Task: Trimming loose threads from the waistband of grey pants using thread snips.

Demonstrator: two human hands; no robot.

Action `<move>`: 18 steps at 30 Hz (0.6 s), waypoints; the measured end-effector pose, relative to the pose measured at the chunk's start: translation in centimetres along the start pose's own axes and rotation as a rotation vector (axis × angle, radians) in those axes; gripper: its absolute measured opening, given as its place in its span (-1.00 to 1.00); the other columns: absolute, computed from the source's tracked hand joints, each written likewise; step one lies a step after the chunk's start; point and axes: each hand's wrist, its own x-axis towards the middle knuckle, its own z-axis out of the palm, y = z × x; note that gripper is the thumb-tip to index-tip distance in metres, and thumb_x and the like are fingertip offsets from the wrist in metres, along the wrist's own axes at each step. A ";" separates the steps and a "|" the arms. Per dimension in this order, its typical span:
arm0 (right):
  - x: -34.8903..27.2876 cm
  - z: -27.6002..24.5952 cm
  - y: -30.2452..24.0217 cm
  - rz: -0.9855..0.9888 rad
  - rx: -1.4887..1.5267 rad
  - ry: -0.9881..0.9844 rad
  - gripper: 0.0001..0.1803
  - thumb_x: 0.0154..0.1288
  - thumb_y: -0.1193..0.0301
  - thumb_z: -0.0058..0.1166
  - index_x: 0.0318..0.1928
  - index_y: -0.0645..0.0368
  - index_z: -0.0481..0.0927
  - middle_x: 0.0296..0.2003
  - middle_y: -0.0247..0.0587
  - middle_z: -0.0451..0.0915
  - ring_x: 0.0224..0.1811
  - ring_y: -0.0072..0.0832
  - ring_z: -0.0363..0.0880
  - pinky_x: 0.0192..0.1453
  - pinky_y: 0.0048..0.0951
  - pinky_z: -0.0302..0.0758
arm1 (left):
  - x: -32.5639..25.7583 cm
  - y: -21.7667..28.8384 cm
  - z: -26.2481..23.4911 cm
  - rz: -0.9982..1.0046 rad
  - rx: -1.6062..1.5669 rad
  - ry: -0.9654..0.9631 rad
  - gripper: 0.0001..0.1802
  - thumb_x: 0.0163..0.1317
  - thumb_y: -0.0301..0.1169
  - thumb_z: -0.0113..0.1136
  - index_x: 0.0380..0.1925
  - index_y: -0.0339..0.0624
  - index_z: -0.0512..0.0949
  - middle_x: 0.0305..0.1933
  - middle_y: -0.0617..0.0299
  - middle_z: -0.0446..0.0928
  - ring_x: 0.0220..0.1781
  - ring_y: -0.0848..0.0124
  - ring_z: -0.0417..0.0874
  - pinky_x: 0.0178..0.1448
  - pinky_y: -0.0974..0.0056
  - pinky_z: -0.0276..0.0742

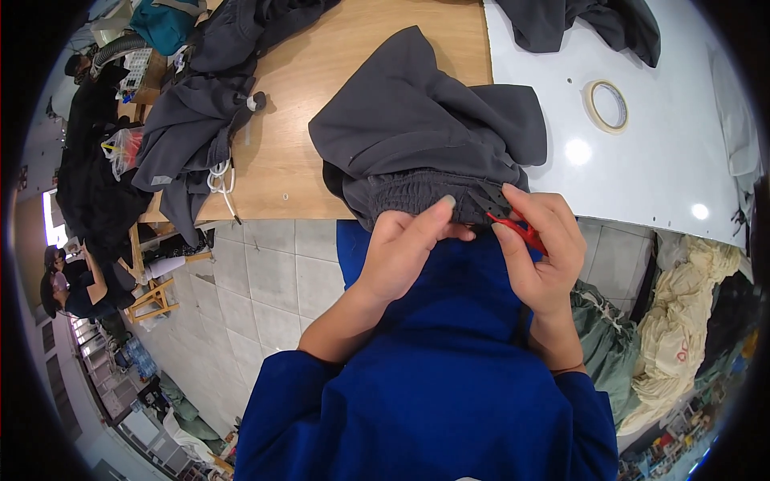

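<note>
Now we have the grey garment spread over the table's near edge, elastic waistband toward us; our left hand pinches that waistband flat, and we should keep it taut; our right hand closes around small red snips (blades mostly hidden), best kept close to the seam.

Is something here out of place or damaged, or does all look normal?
Nothing looks damaged. The left hand pinches the elastic waistband of the dark grey garment at the table edge; the right hand holds small red snips. A tape roll lies flat.
</note>
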 end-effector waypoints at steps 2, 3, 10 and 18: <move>-0.1 0.0 0.2 -0.002 -0.028 0.004 -0.55 -0.04 0.61 0.33 -0.03 0.22 0.68 -0.33 -0.18 0.58 -0.39 -0.43 0.56 -0.29 -0.54 0.48 | -0.1 0.0 0.0 -0.018 0.100 0.035 -0.74 0.42 -0.41 0.07 -0.05 -0.39 0.57 -0.10 0.12 0.62 -0.10 0.42 0.63 0.00 0.31 0.58; -0.1 0.1 0.3 -0.051 -0.070 0.021 -0.55 -0.07 0.60 0.34 -0.05 0.19 0.70 -0.34 -0.21 0.58 -0.40 -0.44 0.53 -0.32 -0.53 0.45 | -0.1 -0.1 0.0 -0.019 0.100 0.036 -0.74 0.42 -0.41 0.07 -0.05 -0.39 0.57 -0.10 0.12 0.62 -0.10 0.42 0.63 0.00 0.31 0.58; 0.1 0.3 0.6 -0.188 -0.222 0.063 -0.54 -0.15 0.56 0.37 -0.10 0.06 0.73 -0.41 -0.37 0.56 -0.52 -0.47 0.35 -0.44 -0.50 0.28 | -0.1 -0.2 0.0 -0.032 0.100 0.058 -0.82 0.31 -0.53 0.20 -0.12 -0.38 0.59 -0.20 0.15 0.64 -0.26 0.48 0.65 -0.15 0.42 0.63; 0.4 -0.3 0.3 -0.186 -0.233 0.039 -0.54 -0.15 0.57 0.37 -0.11 0.06 0.74 -0.40 -0.37 0.56 -0.50 -0.47 0.35 -0.43 -0.50 0.29 | -0.2 0.3 0.1 -0.089 0.069 0.055 -0.82 0.28 -0.57 0.22 -0.13 -0.39 0.59 -0.20 0.14 0.63 -0.27 0.49 0.65 -0.17 0.45 0.63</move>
